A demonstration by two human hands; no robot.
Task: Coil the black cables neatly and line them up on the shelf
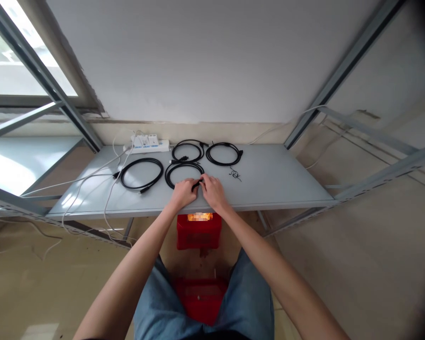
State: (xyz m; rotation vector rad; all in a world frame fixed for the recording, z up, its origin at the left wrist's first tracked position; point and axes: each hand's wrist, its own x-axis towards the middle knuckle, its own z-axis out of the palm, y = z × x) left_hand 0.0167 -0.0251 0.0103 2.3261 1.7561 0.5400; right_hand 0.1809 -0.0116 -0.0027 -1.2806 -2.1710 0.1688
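Observation:
A coiled black cable (167, 174) lies near the front edge of the grey shelf (279, 189). Both hands are closed on the near right side of its loop. My left hand (185, 192) grips the coil from the left, and my right hand (212, 190) pinches it close beside, the fingertips almost meeting. What lies between the fingertips is too small to make out. Another coiled black cable (141, 159) rests to the left. Behind my hands lie a third coil (187, 140) and, further right, one more black coil (225, 164). Thin black ties (235, 174) sit in a small tangle right of my hands.
A white power strip (147, 148) with plugged-in adapters stands by the wall. White cords (88, 177) run from it over the shelf's left side. Metal uprights (343, 71) frame both ends. Below the shelf is a red stool (198, 236).

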